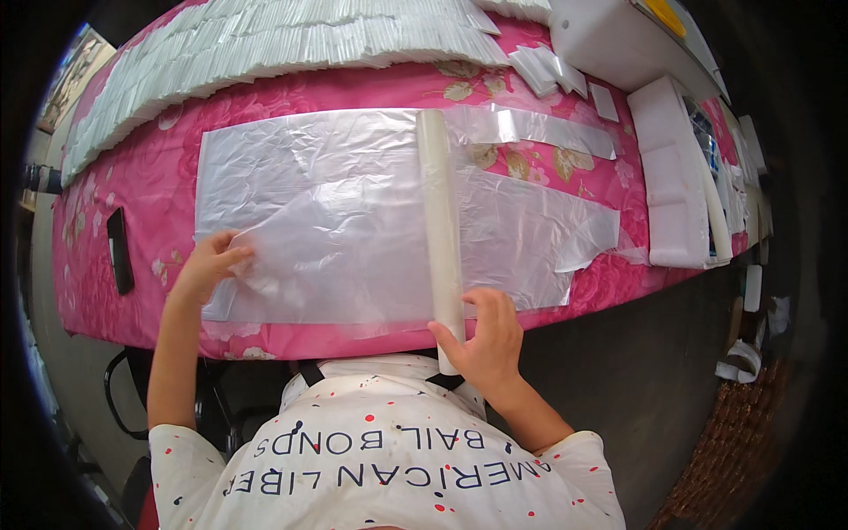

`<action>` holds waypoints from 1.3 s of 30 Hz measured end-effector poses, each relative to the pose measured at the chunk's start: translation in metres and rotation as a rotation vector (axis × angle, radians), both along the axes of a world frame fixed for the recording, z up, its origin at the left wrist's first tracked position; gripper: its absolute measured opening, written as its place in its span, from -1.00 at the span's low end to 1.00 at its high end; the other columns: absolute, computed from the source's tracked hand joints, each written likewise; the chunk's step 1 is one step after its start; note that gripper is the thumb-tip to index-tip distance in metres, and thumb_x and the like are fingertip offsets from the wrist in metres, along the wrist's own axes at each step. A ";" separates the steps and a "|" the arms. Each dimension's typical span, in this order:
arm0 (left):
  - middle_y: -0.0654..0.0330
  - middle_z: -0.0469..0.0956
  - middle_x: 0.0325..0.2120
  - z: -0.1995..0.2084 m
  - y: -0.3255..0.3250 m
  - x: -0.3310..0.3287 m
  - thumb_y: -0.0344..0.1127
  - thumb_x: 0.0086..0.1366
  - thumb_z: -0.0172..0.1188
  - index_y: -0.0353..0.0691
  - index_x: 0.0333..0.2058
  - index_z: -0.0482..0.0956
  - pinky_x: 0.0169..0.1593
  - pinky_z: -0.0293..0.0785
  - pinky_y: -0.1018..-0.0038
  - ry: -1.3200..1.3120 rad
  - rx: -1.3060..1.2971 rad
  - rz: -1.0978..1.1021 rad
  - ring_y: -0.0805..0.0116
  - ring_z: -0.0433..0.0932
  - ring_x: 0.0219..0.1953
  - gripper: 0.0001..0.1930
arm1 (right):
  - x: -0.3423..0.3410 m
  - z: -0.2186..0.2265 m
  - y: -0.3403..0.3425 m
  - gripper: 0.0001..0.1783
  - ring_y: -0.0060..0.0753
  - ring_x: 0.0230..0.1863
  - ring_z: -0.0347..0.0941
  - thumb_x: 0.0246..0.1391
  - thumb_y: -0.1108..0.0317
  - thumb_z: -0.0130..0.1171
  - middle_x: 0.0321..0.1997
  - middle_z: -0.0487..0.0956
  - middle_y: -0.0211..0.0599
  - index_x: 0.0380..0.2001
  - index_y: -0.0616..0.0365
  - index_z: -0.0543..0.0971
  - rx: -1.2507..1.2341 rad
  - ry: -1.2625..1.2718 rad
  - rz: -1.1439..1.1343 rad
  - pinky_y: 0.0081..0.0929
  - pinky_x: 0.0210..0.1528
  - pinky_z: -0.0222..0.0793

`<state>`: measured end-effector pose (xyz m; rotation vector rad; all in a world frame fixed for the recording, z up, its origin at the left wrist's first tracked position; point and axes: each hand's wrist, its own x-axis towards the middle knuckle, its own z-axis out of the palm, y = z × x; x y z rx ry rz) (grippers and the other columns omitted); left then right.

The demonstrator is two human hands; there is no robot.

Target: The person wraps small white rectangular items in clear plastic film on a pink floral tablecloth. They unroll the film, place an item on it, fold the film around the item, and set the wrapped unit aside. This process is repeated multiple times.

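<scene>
Item: one pale film roll [439, 212], central on the desk [150, 203], long axis near 12-to-6 o'clock, its near end jutting past the edge. Right grip [491, 343] – the nearer hand – at that end; roll's middle lies toward its 11 o'clock. Thumb and fingers curled narrowly about the roll. Left grip [215, 261]: pinched narrow on the clear film sheet [318, 194], near corner; roll between its 2 and 3 o'clock.

Roll [440, 212] on plastic sheet [309, 168]; phone [120, 252] left, box [670, 177] right, packet rows [291, 40] behind.
</scene>
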<state>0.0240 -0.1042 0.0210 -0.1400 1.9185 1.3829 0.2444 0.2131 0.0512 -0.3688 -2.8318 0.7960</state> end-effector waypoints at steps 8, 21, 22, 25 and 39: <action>0.04 0.44 -0.06 0.029 0.050 0.010 -0.52 -0.01 0.20 -0.25 -0.05 0.43 0.06 0.30 0.29 1.272 -0.407 -0.260 0.08 0.39 0.00 -0.54 | 0.015 -0.021 -0.001 -0.44 0.00 -0.49 0.50 -0.14 -0.10 0.20 -0.54 0.54 -0.03 -0.39 0.26 0.45 -0.108 -0.519 -0.071 -0.19 -0.42 0.39; -0.17 0.02 0.21 -0.054 0.219 0.090 -0.21 0.17 -0.08 -0.53 0.14 0.09 0.31 -0.22 0.17 1.207 -0.206 -0.726 -0.02 -0.07 0.30 -0.36 | 0.003 -0.004 0.032 -0.44 -0.07 -0.41 0.53 -0.11 -0.10 0.18 -0.48 0.57 -0.03 -0.37 0.28 0.53 -0.229 -0.677 0.001 -0.28 -0.33 0.41; -0.17 0.02 0.21 -0.055 0.218 0.091 -0.19 0.17 -0.11 -0.53 0.15 0.08 0.31 -0.23 0.17 1.225 -0.252 -0.744 -0.01 -0.08 0.30 -0.36 | -0.005 -0.003 0.038 -0.47 -0.09 -0.40 0.53 -0.11 -0.08 0.19 -0.48 0.57 -0.04 -0.39 0.27 0.55 -0.268 -0.714 0.019 -0.31 -0.32 0.41; -0.18 0.01 0.22 -0.055 0.217 0.090 -0.17 0.17 -0.17 -0.53 0.15 0.08 0.31 -0.24 0.18 1.248 -0.322 -0.770 -0.01 -0.08 0.30 -0.35 | -0.052 -0.009 0.050 -0.47 -0.12 -0.39 0.55 -0.03 -0.08 0.13 -0.52 0.57 -0.05 -0.42 0.31 0.55 -0.294 -0.349 -0.021 -0.39 -0.38 0.40; -0.18 0.01 0.22 -0.052 0.220 0.094 -0.19 0.12 -0.18 -0.55 0.14 0.09 0.32 -0.26 0.18 1.261 -0.348 -0.744 -0.01 -0.09 0.30 -0.34 | -0.200 -0.078 0.230 -0.70 -0.23 -0.07 0.44 0.19 0.26 -0.11 -0.10 0.49 -0.10 -0.14 0.26 0.41 -1.958 0.767 -0.086 -0.28 -0.02 0.41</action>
